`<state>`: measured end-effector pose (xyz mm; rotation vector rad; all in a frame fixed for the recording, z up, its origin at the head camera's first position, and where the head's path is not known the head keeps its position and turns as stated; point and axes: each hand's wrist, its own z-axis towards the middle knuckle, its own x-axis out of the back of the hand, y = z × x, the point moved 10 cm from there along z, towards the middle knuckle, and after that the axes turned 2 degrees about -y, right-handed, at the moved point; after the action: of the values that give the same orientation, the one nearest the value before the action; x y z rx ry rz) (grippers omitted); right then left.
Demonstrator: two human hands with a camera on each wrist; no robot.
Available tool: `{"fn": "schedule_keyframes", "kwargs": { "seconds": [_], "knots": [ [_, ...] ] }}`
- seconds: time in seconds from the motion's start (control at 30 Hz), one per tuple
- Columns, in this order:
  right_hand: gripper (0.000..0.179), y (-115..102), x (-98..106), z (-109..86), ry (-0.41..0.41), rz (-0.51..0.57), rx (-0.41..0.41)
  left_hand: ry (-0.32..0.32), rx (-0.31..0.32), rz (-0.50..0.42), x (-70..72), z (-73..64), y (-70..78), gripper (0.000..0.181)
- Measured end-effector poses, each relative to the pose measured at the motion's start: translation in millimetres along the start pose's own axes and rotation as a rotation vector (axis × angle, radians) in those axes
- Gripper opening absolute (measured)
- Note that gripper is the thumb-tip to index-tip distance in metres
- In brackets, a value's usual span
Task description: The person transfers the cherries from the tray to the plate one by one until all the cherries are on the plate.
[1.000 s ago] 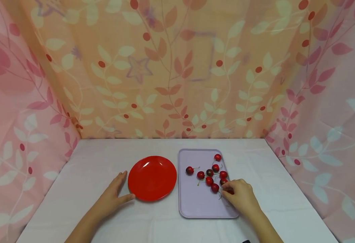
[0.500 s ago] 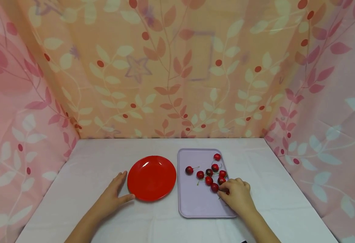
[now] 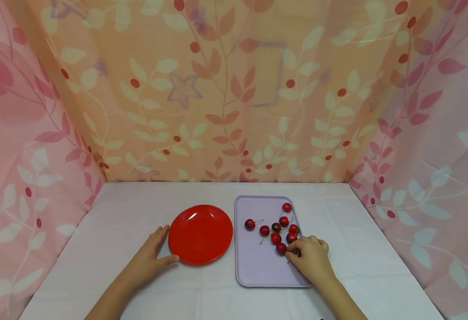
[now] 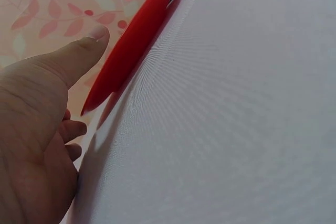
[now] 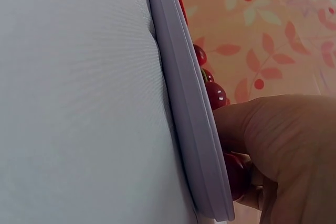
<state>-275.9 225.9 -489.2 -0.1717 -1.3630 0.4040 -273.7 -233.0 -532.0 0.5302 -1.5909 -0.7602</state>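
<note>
My left hand (image 3: 150, 255) lies at the left side of a red plate (image 3: 200, 235), thumb and fingers spread round its rim. In the left wrist view the thumb (image 4: 86, 51) is straight beside the plate's edge. My right hand (image 3: 312, 258) reaches over the right edge of a lilac tray (image 3: 258, 271). Its thumb and fingertips pinch at the right side of a dark red cherry (image 3: 281, 248), where the stem is hidden. Another cherry (image 5: 236, 174) sits under the curled fingers in the right wrist view.
Several more cherries with stems lie on the tray, among them a lone cherry (image 3: 250, 224) at the left and one cherry (image 3: 287, 207) near the back edge. A white cloth (image 3: 202, 293) covers the table. Patterned curtains (image 3: 226, 111) enclose the back and sides.
My right hand has moved slightly left over the tray, its fingertips coming together beside the near cherry, which has shifted a little toward me. The left hand and plate have stayed put.
</note>
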Motion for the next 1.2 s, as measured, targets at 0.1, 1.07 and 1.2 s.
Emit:
{"fn": "schedule_keyframes", "kwargs": {
  "seconds": [0.1,1.07,1.2],
  "knots": [
    [0.008,-1,-1,0.0,-0.009,0.005,-0.001,0.006,-0.01,-0.003,-0.4,-0.1,-0.1,0.111],
    [0.022,-9,0,-6.2,-0.111,-0.088,0.084,-0.014,0.023,0.018,-3.5,0.1,1.5,0.112],
    [0.015,-11,1,-5.7,-0.101,-0.081,0.104,-0.015,0.032,0.026,-3.3,0.0,0.5,0.111]
  ]
}}
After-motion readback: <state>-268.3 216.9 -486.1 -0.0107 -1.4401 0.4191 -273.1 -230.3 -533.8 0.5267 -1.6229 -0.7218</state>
